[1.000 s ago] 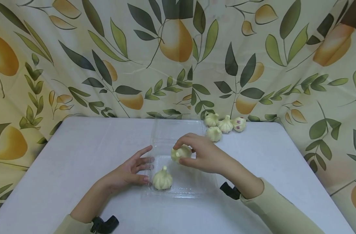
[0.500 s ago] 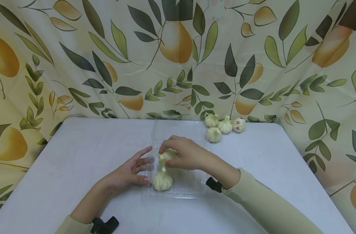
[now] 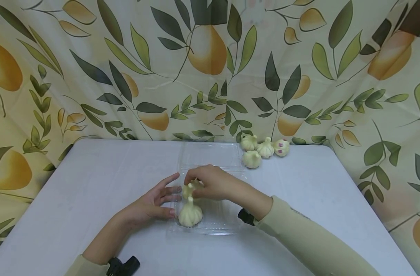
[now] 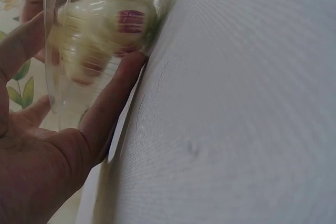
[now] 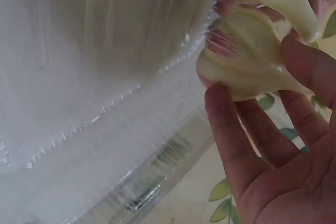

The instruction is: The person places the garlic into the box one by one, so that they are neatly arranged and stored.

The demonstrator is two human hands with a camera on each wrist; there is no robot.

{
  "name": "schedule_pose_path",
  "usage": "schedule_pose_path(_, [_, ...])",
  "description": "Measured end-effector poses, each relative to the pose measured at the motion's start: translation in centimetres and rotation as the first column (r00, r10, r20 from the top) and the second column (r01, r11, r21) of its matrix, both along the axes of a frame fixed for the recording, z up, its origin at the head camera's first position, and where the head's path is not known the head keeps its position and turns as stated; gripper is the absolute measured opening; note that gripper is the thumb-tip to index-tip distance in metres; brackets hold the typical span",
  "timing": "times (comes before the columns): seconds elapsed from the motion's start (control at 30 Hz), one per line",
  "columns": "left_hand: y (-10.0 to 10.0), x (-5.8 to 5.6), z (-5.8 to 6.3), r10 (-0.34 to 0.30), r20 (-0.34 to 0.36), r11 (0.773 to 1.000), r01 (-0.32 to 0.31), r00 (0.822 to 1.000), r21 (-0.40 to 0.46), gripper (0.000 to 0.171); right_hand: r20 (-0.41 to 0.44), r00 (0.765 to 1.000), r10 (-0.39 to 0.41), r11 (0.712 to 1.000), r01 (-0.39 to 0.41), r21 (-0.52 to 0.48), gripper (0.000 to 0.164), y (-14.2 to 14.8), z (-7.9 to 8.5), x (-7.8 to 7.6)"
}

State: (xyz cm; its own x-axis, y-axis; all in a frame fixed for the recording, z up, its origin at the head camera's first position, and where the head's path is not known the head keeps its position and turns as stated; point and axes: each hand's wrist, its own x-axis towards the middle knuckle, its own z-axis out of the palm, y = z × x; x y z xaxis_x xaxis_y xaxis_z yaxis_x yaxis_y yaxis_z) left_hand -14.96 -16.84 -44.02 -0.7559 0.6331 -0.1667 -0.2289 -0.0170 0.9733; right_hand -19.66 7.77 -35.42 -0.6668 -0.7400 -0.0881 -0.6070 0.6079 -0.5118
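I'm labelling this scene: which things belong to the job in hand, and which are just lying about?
Job: garlic bulb pinched by the right hand; nearer bulb beside it; clear container; its open lid; probably the four loose bulbs.

Merely around: patterned cloth; white table; black wrist gear.

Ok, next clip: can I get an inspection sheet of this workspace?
Surface: white tabletop.
Job's things: open clear plastic clamshell with one garlic bulb inside; a second garlic bulb in hand; four other garlic bulbs clustered by the lid's right edge.
Clutter: nothing seen.
Hands: right hand grips the second garlic bulb; left hand rests against the clamshell's left side.
Cables: nothing seen.
Surroundings: fruit-and-leaf print cloth behind.
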Motion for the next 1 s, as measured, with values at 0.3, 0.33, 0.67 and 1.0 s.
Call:
schedule_pose_path(0.3, [0.0,0.1,0.1,0.004,0.001,1.000,-0.004,1.000,-0.018,0.102,0.026,1.000,0.011,0.999,-0.012,0.032,0.022,-0.6,-0.6,-0.1])
schedule_pose_path(0.33, [0.0,0.0,0.1,0.004,0.002,1.000,-0.004,1.000,-0.019,0.102,0.026,1.000,0.012,0.999,-0.013,0.038,0.023,-0.6,-0.7,-0.1])
schedule_pose_path(0.67, [0.0,0.0,0.1,-0.011,-0.009,1.000,0.011,1.000,-0.003,0.101,0.071,0.997,-0.006,1.000,0.004,0.022,0.030,-0.2,-0.7,-0.3])
schedule_pose_path(1.0, [0.1,0.1,0.2,-0.005,0.001,1.000,0.005,1.000,-0.011,0.100,0.163,0.982,-0.092,0.984,0.115,-0.134,0.041,2.5,1.4,-0.1])
